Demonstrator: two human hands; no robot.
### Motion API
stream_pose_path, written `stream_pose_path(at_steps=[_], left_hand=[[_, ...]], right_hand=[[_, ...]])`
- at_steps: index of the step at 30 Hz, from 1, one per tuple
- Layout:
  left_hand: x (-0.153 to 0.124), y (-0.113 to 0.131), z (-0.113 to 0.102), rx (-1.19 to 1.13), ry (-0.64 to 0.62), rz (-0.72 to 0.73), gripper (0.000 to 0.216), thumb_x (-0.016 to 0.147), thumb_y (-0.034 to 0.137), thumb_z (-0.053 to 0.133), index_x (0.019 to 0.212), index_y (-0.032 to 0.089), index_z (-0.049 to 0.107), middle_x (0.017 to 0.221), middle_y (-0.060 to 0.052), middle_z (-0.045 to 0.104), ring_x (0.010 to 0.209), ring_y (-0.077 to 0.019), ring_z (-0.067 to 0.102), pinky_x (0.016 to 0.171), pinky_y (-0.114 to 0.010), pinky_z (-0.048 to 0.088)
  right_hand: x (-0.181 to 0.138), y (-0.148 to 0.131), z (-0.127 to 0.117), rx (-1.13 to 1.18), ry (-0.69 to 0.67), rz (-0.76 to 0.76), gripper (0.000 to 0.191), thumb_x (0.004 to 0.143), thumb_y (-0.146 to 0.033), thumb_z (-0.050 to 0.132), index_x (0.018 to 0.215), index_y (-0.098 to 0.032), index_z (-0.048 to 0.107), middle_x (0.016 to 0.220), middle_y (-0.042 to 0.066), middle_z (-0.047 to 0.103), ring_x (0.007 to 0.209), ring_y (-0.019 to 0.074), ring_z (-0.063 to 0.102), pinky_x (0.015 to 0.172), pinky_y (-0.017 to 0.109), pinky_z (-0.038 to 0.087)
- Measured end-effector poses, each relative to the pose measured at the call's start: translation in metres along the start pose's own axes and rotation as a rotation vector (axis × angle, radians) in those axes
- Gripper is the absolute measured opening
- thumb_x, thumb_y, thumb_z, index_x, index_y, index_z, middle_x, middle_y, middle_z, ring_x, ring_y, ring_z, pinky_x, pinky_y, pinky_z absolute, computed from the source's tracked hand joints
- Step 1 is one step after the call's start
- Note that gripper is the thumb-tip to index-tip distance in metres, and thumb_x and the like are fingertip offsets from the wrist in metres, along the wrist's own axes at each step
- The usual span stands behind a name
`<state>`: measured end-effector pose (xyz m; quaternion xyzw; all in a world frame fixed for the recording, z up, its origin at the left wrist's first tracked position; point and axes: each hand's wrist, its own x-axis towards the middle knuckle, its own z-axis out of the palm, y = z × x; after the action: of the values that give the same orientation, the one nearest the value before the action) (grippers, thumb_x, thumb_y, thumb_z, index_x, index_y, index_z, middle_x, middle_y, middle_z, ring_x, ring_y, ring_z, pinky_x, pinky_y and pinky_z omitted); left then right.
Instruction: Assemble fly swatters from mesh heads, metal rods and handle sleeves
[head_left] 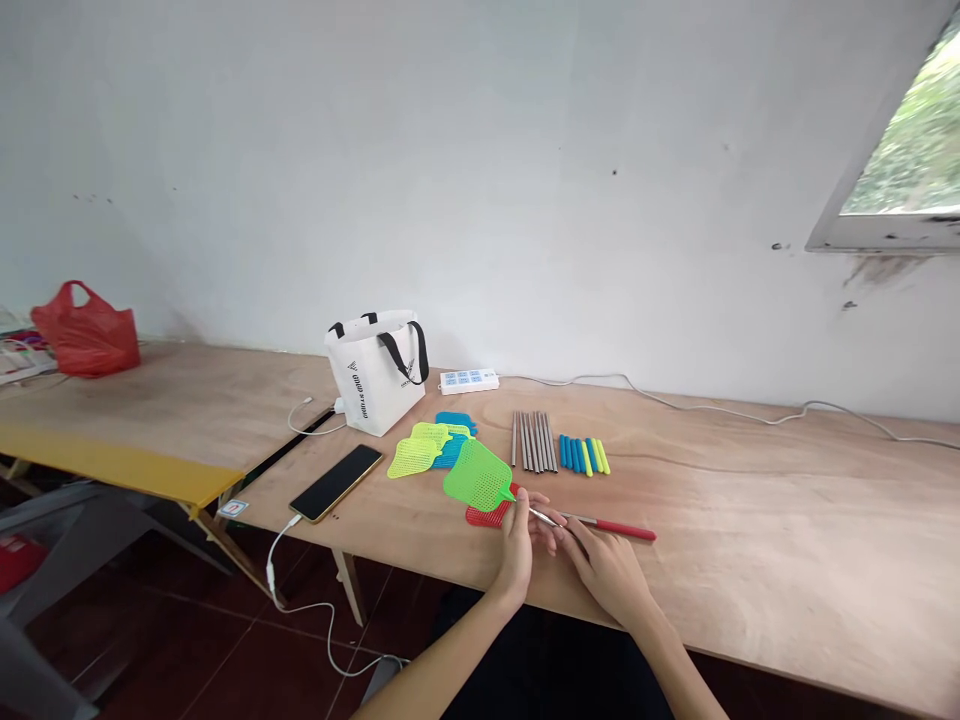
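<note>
My left hand [517, 550] is closed around the neck of a green fly swatter head [478, 475], just above the table's front part. A thin metal rod [546, 517] runs from that neck toward my right hand [611, 572], whose fingers close on its other end. Beneath both hands lies a red fly swatter with a red handle [628, 530], its red mesh head [487, 515] partly covered by the green one. Behind them are yellow swatter heads [414, 457], blue swatter heads [454, 420], several metal rods [536, 442] in a row, and blue and yellow handle grips [585, 456].
A black phone [337, 483] with a charging cable lies left on the wooden table [772, 520]. Behind it stands a white bag [375, 375] beside a white power strip [469, 381]. A red plastic bag [86, 330] sits on the far-left table. A cord [720, 408] runs along the wall.
</note>
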<state>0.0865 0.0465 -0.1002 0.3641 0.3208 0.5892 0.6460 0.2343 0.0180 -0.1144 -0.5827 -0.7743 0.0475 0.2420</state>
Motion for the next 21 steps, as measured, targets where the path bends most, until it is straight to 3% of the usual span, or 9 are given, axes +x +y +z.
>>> stream_pose_path(at_steps=[11, 21], left_hand=[[0.0, -0.0027, -0.0005, 0.043, 0.035, 0.008, 0.061, 0.08, 0.071, 0.066, 0.104, 0.018, 0.052, 0.071, -0.007, 0.072, 0.061, -0.0207, 0.068, 0.047, -0.024, 0.041], [0.0035, -0.0043, -0.0027, 0.04, -0.033, 0.0, 0.052, 0.085, 0.068, 0.061, 0.09, 0.017, 0.054, 0.07, -0.009, 0.071, 0.062, -0.0205, 0.068, 0.046, -0.024, 0.04]], right_hand=[[-0.0016, 0.0006, 0.0004, -0.004, 0.03, -0.017, 0.048, 0.107, -0.044, 0.028, 0.11, -0.023, 0.071, 0.093, 0.006, 0.078, 0.077, 0.0213, 0.072, 0.061, 0.028, 0.042], [-0.0009, -0.0022, -0.0036, -0.001, 0.027, -0.002, 0.049, 0.107, -0.045, 0.027, 0.108, -0.023, 0.071, 0.092, 0.008, 0.077, 0.073, 0.0206, 0.07, 0.058, 0.027, 0.041]])
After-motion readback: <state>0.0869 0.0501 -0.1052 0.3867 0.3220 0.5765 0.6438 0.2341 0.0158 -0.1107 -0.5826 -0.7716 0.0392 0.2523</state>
